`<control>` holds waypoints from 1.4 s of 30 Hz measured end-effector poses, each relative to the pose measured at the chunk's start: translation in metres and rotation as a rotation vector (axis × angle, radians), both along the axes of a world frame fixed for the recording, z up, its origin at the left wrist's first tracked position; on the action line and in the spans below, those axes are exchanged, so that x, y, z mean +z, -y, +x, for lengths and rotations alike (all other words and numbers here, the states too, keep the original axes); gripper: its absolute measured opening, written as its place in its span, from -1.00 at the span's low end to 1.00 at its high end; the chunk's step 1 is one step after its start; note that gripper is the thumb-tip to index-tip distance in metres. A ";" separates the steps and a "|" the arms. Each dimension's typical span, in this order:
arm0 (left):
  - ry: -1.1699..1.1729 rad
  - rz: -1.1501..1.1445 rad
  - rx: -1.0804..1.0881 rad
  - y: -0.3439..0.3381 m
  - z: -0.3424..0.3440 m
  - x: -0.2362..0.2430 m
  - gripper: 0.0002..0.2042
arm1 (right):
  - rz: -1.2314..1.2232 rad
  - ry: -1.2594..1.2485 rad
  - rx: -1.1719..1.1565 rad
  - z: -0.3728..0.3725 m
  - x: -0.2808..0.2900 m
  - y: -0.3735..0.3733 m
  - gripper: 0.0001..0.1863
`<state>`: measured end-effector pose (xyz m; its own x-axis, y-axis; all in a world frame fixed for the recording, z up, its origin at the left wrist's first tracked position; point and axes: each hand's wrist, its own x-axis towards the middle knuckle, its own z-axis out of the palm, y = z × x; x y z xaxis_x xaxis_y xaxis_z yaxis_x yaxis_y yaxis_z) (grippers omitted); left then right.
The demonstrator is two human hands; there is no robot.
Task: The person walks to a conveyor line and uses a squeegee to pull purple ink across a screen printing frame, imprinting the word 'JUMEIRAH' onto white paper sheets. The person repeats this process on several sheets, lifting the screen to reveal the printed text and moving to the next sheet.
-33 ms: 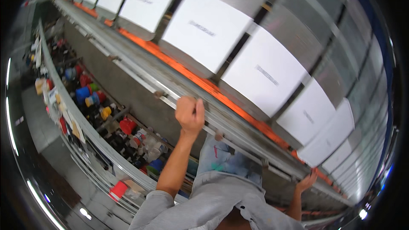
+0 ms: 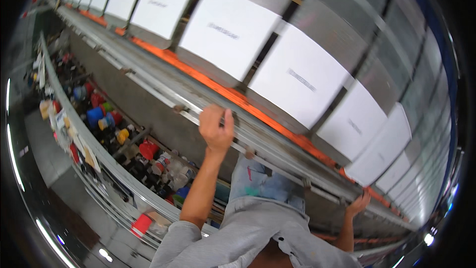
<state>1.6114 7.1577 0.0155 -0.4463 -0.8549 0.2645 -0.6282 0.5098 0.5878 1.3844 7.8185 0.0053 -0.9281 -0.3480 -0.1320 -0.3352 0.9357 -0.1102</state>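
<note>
My left hand is closed in a fist above the metal rail along the table's near edge, its thumb pressed up beside the fingers. Whatever it may hold is hidden. My right hand is farther right at the same edge, its fingertips close to the orange strip and the lower corner of a white sheet. That sheet sits askew, with one edge raised or curved. The right fingers are small and blurred, so their grip is unclear. White printed panels lie in a row along the sloping table.
Grey flat plates lie beyond the panels, divided by dark gaps. Behind me to the left, a long low shelf holds red, blue and yellow tubs and bottles. A red object lies on its outer ledge.
The whole view has shifted slightly, moving the table up and left in the picture. My right hand has moved a little along the edge to the right. My left hand stays closed.
</note>
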 end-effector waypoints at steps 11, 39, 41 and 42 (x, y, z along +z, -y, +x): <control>0.115 -0.045 -0.128 0.008 0.001 -0.010 -0.93 | 0.050 -0.126 -0.094 0.013 -0.004 0.024 -0.58; 0.593 -0.049 -0.415 0.022 -0.002 -0.003 -0.65 | 0.038 -0.098 -0.161 0.015 0.009 0.047 -0.59; 0.592 -0.032 -0.416 0.022 -0.005 -0.006 -0.67 | 0.027 -0.111 -0.160 0.014 0.009 0.044 -0.58; 0.592 -0.046 -0.413 0.022 -0.007 -0.006 -0.66 | 0.015 -0.114 -0.160 0.015 0.009 0.042 -0.59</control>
